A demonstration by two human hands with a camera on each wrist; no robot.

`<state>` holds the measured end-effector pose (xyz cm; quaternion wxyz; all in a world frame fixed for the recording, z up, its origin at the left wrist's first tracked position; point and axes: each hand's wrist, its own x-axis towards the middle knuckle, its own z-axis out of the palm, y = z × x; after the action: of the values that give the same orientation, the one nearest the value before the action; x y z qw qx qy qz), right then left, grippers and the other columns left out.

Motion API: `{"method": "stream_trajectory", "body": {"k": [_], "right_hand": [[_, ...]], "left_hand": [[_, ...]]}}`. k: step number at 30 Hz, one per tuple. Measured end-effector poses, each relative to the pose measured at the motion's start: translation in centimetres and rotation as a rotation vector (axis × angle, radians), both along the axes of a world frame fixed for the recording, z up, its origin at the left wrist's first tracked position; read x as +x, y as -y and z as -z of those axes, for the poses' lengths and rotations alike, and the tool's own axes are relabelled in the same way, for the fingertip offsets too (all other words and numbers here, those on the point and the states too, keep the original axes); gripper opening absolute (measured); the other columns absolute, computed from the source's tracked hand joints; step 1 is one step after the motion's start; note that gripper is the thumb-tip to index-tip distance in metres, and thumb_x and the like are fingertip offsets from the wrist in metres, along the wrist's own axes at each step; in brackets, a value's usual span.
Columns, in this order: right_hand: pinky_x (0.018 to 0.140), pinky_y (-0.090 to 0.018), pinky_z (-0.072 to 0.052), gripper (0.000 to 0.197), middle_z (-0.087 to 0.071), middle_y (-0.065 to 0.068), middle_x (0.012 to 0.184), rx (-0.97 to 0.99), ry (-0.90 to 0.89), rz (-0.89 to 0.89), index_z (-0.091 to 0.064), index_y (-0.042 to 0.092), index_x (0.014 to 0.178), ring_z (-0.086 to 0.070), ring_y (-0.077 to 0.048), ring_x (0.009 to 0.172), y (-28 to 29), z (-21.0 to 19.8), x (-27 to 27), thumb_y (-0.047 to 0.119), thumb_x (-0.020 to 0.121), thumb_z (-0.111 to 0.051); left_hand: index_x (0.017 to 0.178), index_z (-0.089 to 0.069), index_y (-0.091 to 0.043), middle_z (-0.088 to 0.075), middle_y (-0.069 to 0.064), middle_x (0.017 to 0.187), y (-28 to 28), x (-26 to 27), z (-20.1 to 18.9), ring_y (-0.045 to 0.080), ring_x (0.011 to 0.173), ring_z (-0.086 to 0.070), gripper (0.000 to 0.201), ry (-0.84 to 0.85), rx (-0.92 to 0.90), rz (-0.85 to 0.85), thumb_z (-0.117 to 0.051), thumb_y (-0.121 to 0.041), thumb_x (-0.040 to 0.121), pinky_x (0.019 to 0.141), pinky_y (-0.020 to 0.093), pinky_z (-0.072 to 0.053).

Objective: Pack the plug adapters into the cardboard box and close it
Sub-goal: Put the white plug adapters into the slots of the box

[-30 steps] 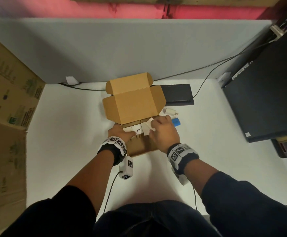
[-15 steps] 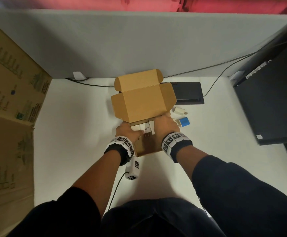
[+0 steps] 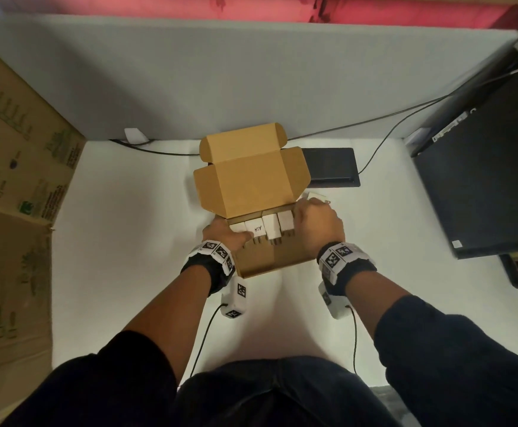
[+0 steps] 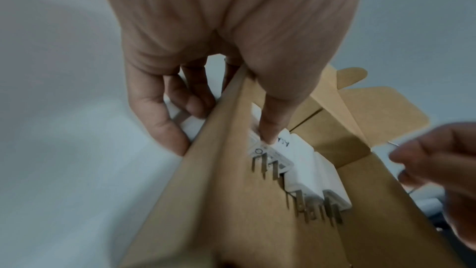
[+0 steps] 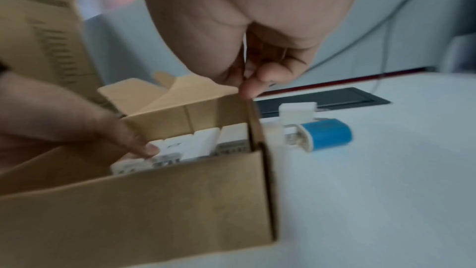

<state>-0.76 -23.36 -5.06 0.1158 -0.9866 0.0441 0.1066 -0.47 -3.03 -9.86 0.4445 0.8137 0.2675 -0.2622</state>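
Handwritten mark, perhaps "ASA", on one white plug adapter in the cardboard box.

black flat device on white table behind the work area, cable along grey partition, printed cardboard sheet left, black case right

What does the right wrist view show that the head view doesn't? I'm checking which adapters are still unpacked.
Only the right wrist view shows the blue adapter lying on the table outside the cardboard box. Only the head view shows the box's open lid in full and both forearms. Both show white adapters in the box and another white adapter outside.
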Motion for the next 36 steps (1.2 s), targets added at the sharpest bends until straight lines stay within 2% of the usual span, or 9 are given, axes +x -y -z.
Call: {"method": "stream_trajectory", "body": {"k": [6, 10, 13, 18, 21, 23, 27, 31, 36], "right_hand": [[0.087, -0.045, -0.057, 0.034, -0.059, -0.004, 0.133, 0.061, -0.129, -0.013, -0.067, 0.025, 0.119, -0.065, -0.034, 0.104, 3.7, 2.1, 0.6, 0.01, 0.089, -0.06], [0.079, -0.043, -0.058, 0.027, -0.068, -0.005, 0.113, 0.068, -0.14, -0.097, -0.07, 0.032, 0.107, -0.067, -0.035, 0.092, 3.7, 3.0, 0.3, 0.015, 0.087, -0.063], [0.074, -0.043, -0.058, 0.015, -0.068, -0.006, 0.1, 0.019, -0.121, -0.119, -0.065, 0.027, 0.103, -0.067, -0.035, 0.085, 3.8, 3.2, 0.5, 0.022, 0.092, -0.057], [0.079, -0.046, -0.058, 0.016, -0.067, -0.009, 0.112, 0.061, -0.119, -0.046, -0.06, 0.021, 0.11, -0.066, -0.035, 0.094, 4.3, 3.9, 0.9, 0.027, 0.096, -0.054], [0.087, -0.049, -0.055, 0.033, -0.056, -0.012, 0.127, 0.195, -0.077, 0.113, -0.056, 0.015, 0.127, -0.062, -0.037, 0.104, 4.5, 3.3, 0.7, 0.026, 0.096, -0.056], [0.085, -0.047, -0.055, 0.03, -0.051, -0.012, 0.125, 0.285, 0.043, 0.169, -0.056, 0.013, 0.124, -0.062, -0.035, 0.099, 4.5, 2.9, 0.2, 0.02, 0.095, -0.06], [0.075, -0.021, -0.045, 0.02, -0.061, -0.008, 0.11, 0.442, 0.214, 0.079, -0.062, 0.011, 0.107, -0.058, -0.018, 0.088, 2.3, 1.0, -1.1, 0.021, 0.091, -0.067], [0.069, -0.032, -0.049, 0.024, -0.064, -0.003, 0.089, 0.492, 0.06, -0.071, -0.06, 0.014, 0.103, -0.06, -0.021, 0.078, -1.7, -0.3, -2.4, 0.024, 0.085, -0.072], [0.068, -0.032, -0.048, 0.016, -0.062, -0.004, 0.085, 0.233, -0.22, -0.251, -0.053, 0.021, 0.083, -0.059, -0.026, 0.08, -5.7, 0.4, -3.4, 0.027, 0.087, -0.067]], "left_hand": [[0.115, -0.065, -0.035, -0.076, -0.004, 0.111, -0.1, 0.0, -0.6, 0.022, 0.096, -0.073, 0.049, -0.042, -0.058, -0.042, -0.082, -0.032, 0.069, 0.086, 0.045, -0.066], [0.114, -0.065, -0.034, -0.075, -0.005, 0.108, -0.1, 0.3, -1.0, 0.023, 0.094, -0.072, 0.049, -0.082, -0.076, -0.049, -0.081, -0.034, 0.068, 0.086, 0.046, -0.066], [0.111, -0.067, -0.031, -0.074, -0.006, 0.104, -0.2, 0.5, -1.5, 0.018, 0.088, -0.07, 0.041, -0.106, -0.112, -0.065, -0.081, -0.026, 0.074, 0.076, 0.04, -0.066], [0.118, -0.063, -0.024, -0.066, -0.006, 0.103, -0.5, 0.4, -2.2, 0.013, 0.084, -0.062, 0.038, -0.142, -0.202, -0.096, -0.069, -0.006, 0.085, 0.06, 0.033, -0.06], [0.126, -0.061, -0.025, -0.064, -0.005, 0.112, -0.9, 0.2, -2.5, 0.018, 0.096, -0.061, 0.047, -0.154, -0.245, -0.099, -0.067, -0.003, 0.086, 0.063, 0.04, -0.065], [0.128, -0.061, -0.025, -0.063, -0.006, 0.113, -1.1, 0.1, -2.6, 0.021, 0.103, -0.06, 0.047, -0.151, -0.257, -0.094, -0.069, -0.005, 0.086, 0.066, 0.044, -0.066], [0.127, -0.063, -0.022, -0.063, -0.008, 0.108, -1.2, -0.2, -3.0, 0.022, 0.108, -0.058, 0.042, -0.154, -0.282, -0.108, -0.073, -0.008, 0.089, 0.076, 0.051, -0.066], [0.128, -0.064, -0.023, -0.061, -0.009, 0.107, -1.4, -0.5, -3.2, 0.022, 0.112, -0.055, 0.042, -0.143, -0.318, -0.138, -0.069, -0.006, 0.09, 0.082, 0.054, -0.066], [0.123, -0.065, -0.023, -0.063, -0.007, 0.107, -1.7, -0.9, -2.7, 0.022, 0.106, -0.061, 0.04, -0.117, -0.357, -0.164, -0.069, -0.006, 0.088, 0.087, 0.06, -0.064]]}}
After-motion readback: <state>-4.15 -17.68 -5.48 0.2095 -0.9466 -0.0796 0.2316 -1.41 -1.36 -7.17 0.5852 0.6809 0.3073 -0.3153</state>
